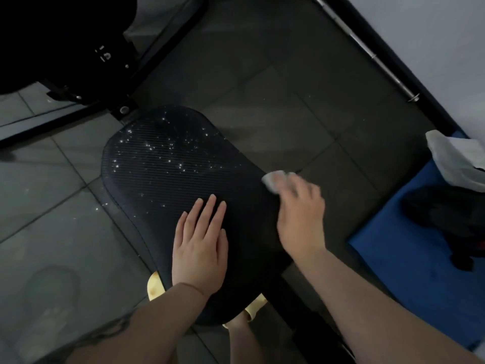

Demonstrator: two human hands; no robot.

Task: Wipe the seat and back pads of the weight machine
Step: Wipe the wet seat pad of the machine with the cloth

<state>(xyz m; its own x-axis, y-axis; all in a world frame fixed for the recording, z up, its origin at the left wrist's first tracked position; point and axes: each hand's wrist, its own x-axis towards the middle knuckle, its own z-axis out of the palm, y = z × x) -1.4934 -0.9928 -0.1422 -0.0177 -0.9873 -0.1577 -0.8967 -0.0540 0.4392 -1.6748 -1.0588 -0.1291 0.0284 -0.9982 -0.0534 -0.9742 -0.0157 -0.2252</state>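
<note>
The left hand point(200, 248) lies flat on the pad point(168, 164), fingers straight. The right hand point(301, 214) pinches a soft, light cloth point(273, 179) at the pad's edge; droplets look slippery.

Faint white marks on black machine frame point(105, 55), blurred; not readable.

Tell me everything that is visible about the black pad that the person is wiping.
The black pad is long with rounded ends, covered in a finely ribbed, vinyl-looking material. It lies roughly flat above the tiled floor. Bright droplets speckle its far half; the near half looks dark and bare. The left hand rests flat on its near part, fingers straight. The right hand holds a pale cloth at its right edge, blurred.
</note>
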